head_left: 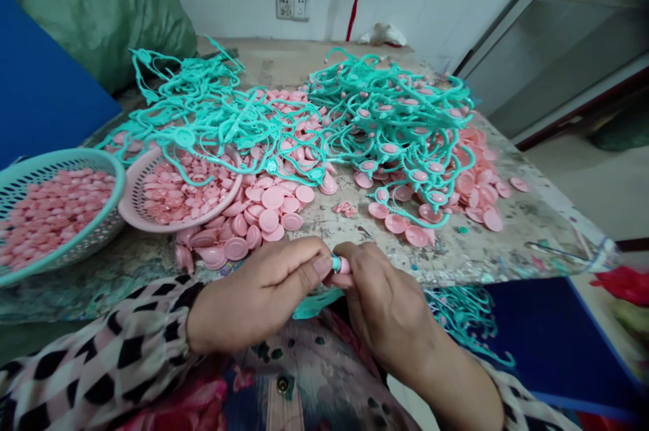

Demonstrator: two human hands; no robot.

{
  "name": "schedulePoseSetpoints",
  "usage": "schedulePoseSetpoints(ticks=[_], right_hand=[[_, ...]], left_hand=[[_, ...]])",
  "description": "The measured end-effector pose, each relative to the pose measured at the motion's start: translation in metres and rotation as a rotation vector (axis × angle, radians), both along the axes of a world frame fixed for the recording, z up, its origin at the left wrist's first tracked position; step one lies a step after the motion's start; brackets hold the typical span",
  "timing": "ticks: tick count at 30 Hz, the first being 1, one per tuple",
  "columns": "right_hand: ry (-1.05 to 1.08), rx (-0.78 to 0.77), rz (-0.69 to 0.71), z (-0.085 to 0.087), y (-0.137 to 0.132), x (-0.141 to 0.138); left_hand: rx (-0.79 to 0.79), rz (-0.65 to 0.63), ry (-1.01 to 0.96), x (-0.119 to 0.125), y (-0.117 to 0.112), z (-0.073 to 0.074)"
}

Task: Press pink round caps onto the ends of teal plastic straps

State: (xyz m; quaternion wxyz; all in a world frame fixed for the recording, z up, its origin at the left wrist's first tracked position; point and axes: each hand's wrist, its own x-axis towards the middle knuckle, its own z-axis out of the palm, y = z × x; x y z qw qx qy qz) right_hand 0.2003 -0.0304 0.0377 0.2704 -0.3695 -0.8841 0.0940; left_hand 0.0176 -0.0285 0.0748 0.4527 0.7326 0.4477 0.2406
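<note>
At the table's front edge, my left hand is closed in a pinch on a teal toy stethoscope tube. Part of this tube hangs below the hand, and its tip shows between my hands. My right hand pinches a small pink plastic piece, which meets the teal tip. How far the two parts are joined is hidden by the fingers. Behind the hands lie loose pink discs and a few tiny pink pieces.
A teal basket and a pink basket at left hold small pink parts. Teal tubes are heaped behind. At right, a pile of teal stethoscopes with pink parts lies over pink discs. A blue bin stands below right.
</note>
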Motion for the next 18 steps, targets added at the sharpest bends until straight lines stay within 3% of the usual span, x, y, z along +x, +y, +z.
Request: schedulePoseSetpoints(ticks=[5,8,14,18], right_hand=[[-0.013,0.078,-0.021,0.002,-0.004,0.0],[0.046,0.004,0.012,0.003,-0.004,0.0],[0.261,-0.464,0.116,0.013,0.0,0.001],[0.438,-0.925,0.134,0.016,0.002,0.004]], left_hand=[[0.103,0.011,0.082,0.003,-0.006,0.0],[0.176,0.025,0.138,0.005,-0.011,-0.004],[0.299,0.034,0.229,0.007,-0.015,-0.008],[0.423,0.023,0.26,0.009,-0.015,-0.011]])
